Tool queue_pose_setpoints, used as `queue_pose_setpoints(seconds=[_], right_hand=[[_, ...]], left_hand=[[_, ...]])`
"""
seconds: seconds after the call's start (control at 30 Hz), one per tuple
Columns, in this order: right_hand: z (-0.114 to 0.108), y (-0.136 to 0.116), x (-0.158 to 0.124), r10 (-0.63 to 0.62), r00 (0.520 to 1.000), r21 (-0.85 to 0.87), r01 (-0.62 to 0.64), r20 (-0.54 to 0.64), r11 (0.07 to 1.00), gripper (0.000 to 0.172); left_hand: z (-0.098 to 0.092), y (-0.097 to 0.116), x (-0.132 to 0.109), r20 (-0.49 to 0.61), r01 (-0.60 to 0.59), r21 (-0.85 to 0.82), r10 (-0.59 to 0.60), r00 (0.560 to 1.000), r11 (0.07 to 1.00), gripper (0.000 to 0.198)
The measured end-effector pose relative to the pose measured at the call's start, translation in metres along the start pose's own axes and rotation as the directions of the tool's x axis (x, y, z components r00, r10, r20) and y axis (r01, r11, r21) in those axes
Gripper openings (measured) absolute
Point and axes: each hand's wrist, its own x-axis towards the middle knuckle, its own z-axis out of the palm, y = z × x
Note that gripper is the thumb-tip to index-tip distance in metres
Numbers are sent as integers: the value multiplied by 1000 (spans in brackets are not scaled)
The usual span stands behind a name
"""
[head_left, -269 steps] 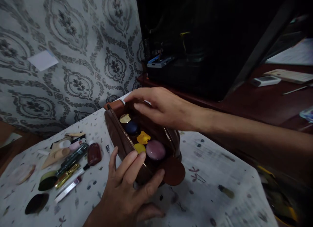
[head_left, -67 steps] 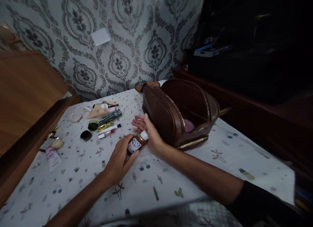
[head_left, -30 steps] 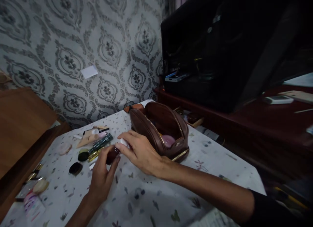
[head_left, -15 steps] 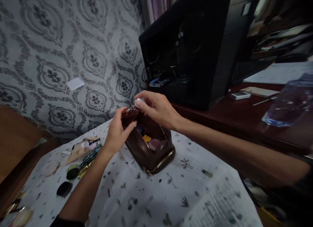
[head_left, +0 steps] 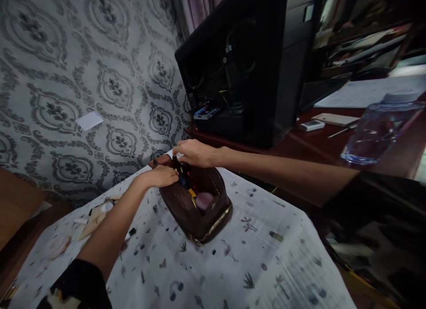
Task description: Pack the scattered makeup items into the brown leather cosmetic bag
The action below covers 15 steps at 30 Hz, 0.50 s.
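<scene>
Brown bag (head_left: 184, 211) stands unzipped on the patterned tablecloth (head_left: 233, 273), a mauve round item (head_left: 204, 201) and a yellow piece (head_left: 192, 193) showing inside. The left hand (head_left: 162, 176) is half curled at its left rim; whether it grips, I cannot tell. The right hand (head_left: 196, 152) bends its fingers over a small white piece (head_left: 179, 155) at the far end, hold unclear. The step seems to be handling something there; the next move calls for keeping the mouth spread.

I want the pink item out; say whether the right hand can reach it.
Probably yes: the right hand is at the far end of the open brown bag, and the pink item shows, top uncovered.
</scene>
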Motion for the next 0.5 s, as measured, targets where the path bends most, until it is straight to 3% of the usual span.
queue_pose_setpoints(seconds=[0.1, 0.27, 0.5], right_hand=[[5, 1, 13, -60, 994, -85, 69, 96, 994, 26], [15, 3, 36, -56, 982, -195, 91, 181, 976, 23], [33, 16, 54, -96, 977, -100, 116, 188, 988, 19]], left_hand=[[8, -1, 10, 97, -1, 54, -4, 995, 999, 23], [22, 0, 6, 116, -32, 110, 19, 993, 993, 40], [29, 1, -5, 102, -72, 147, 57, 993, 987, 40]])
